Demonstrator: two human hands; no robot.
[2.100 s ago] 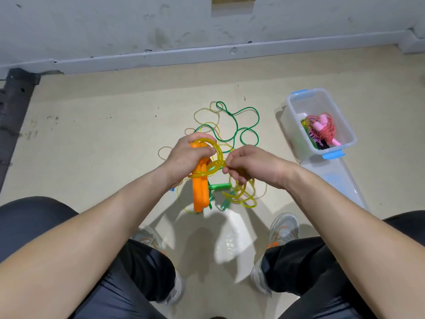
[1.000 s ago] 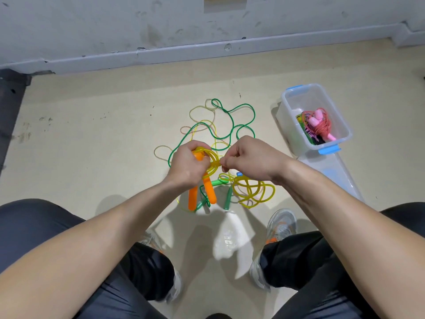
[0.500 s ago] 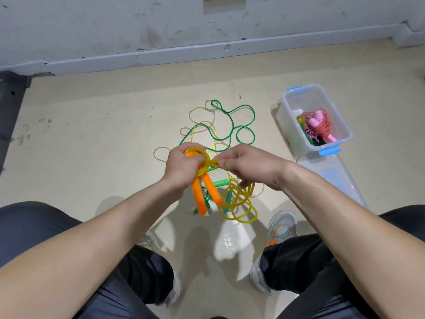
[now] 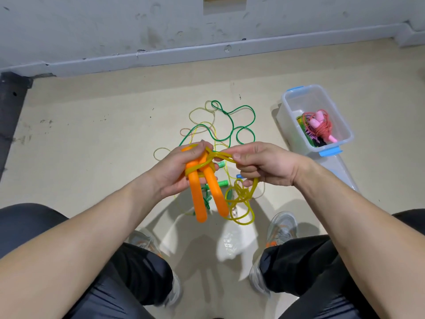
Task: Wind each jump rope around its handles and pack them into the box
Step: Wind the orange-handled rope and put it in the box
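At the far left, a dark strip (image 4: 11,107) is seen along the edge of the beige floor (image 4: 92,146), below a scuffed grey wall (image 4: 115,31). Toward the middle, the left hand (image 4: 176,172) is held above the floor. Its grip is closed round the upper ends of two orange handles (image 4: 199,203), which are kept side by side with their free ends pointing toward the person. A few turns of the translucent yellow rope (image 4: 220,155) are crossed over the handles just below the thumb.

From there a strand is stretched across to the right hand (image 4: 266,166). That grip is pinched on the rope between thumb and forefinger, with the remaining fingers curled about it. The rest of the yellow rope is left hanging in loose loops under the right hand, beside the handles' lower ends.

On the floor behind and beneath the hands, a green rope (image 4: 254,112) is spread in wide loops and tangled with a thin speckled rope (image 4: 189,115). Green handles (image 4: 222,183) are partly hidden under the orange ones.

At the right, a clear box (image 4: 310,100) with blue clasps stands open on the floor, well apart from the hands. A wound pink rope (image 4: 322,127) is laid in it on top of darker bundles. A clear lid (image 4: 342,171) lies on the floor against the box's near end. Grey shoes (image 4: 282,226) are seen below.
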